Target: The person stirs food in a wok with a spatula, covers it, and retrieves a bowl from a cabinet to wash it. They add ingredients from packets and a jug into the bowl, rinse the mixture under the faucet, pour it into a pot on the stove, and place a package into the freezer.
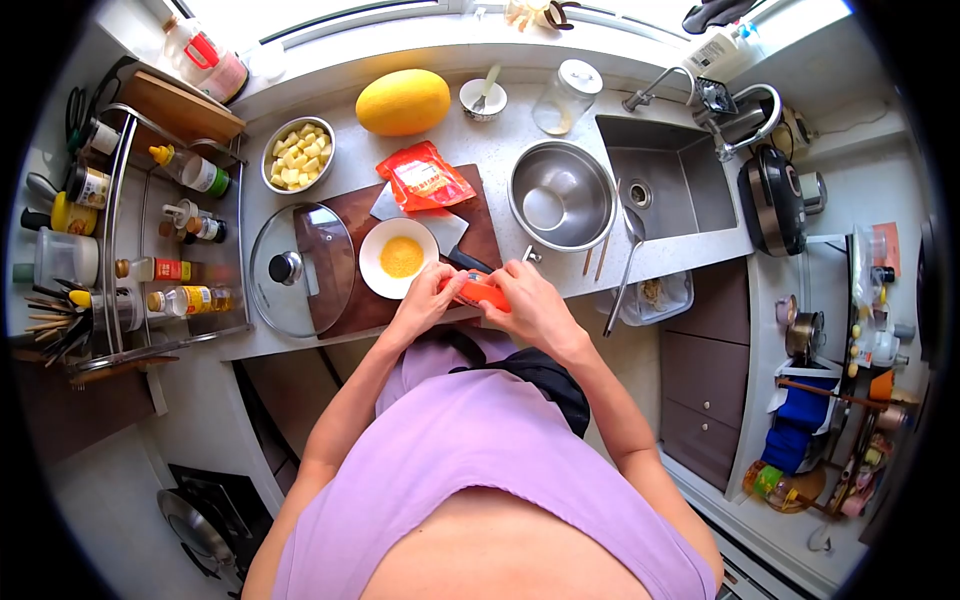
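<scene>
Orange-red object (482, 292) is pinched between the fingertips of both hands, just past the near edge of the counter (222, 345) and right of a white bowl. The left hand (432, 298) presses thumb and fingers together on one end; the right hand (535, 308) grips the other end, fingers curled. What the object is cannot be told.

The white bowl (369, 252) holds a mound of fine yellow-orange grains (401, 256) and stands on a dark red-brown cutting board (350, 212). Behind it lies a knife (449, 232), its blade partly under a red packet (424, 178) with yellow and white print too small to read. A clear lid (325, 245) with a black knob lies partly over the left side of the board.

At the back left, a steel bowl (271, 181) is filled with pale yellow cubes (301, 157). Next come a yellow melon (403, 102), a small white bowl (484, 113) with a pale-green-handled utensil (490, 82) in it, and a lidded glass jar (562, 108). A large steel bowl (562, 196) stands near the sink (672, 185), chopsticks (602, 240) and a ladle (628, 272) beside it.

On the left rack (122, 240), bottles of sauce and oil (190, 300) carry red, yellow and green labels, too small to read.
</scene>
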The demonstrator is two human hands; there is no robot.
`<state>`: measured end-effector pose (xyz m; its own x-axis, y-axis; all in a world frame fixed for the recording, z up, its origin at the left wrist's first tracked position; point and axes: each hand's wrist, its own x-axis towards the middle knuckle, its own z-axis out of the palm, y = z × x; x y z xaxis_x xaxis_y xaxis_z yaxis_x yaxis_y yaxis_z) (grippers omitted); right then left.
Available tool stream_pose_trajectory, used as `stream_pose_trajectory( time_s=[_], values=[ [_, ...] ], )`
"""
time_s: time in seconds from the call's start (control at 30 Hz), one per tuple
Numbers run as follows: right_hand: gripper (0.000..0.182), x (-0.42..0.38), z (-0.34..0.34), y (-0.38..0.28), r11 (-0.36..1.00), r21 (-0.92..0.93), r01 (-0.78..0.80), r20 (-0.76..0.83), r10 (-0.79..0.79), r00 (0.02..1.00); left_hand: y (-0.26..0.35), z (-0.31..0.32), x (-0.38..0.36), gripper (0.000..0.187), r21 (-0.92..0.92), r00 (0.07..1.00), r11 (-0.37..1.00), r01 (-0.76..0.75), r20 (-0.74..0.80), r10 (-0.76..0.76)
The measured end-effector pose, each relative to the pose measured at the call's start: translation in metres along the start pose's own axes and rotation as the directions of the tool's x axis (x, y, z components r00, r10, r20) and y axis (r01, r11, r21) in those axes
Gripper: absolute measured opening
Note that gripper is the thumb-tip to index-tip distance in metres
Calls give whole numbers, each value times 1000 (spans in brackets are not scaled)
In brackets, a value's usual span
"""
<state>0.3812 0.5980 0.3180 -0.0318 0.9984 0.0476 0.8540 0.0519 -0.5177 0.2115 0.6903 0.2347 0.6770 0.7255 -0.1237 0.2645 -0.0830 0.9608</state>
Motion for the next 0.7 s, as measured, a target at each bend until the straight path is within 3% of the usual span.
stream_pose_trajectory(
  time_s=[0.03,0.1,0.2,0.3,0.4,0.53,0.6,0.63,0.7],
  values=[
    [30,0,3,1,1000,0,0,-1,0,1000,-2,1,2,29,0,1000,1000,0,1,0],
    [29,2,8,0,977,-209,51,-11,-55,998,-5,2,6,31,118,995,992,45,85,-56],
    [27,2,15,-13,944,-330,11,21,-4,1000,-1,0,12,31,152,988,988,33,144,-55],
    [21,0,10,-17,931,-346,115,77,-94,993,4,-6,17,32,188,967,981,45,237,-90],
    [14,-2,18,-8,949,-293,114,85,-93,992,5,-10,26,33,208,934,973,99,319,-163],
    [9,-3,17,-7,964,-259,62,36,-55,998,30,-17,29,32,433,963,899,69,206,-173],
    [6,-2,13,-8,971,-240,13,-23,-19,1000,20,-23,45,29,642,980,742,-193,87,180],
    [6,-3,11,-7,970,-243,16,-28,-24,999,10,-25,60,28,708,954,667,-232,30,299],
    [6,-3,6,-6,979,-205,-20,-56,9,998,-4,-29,91,44,828,943,516,-219,44,329]
  ],
)
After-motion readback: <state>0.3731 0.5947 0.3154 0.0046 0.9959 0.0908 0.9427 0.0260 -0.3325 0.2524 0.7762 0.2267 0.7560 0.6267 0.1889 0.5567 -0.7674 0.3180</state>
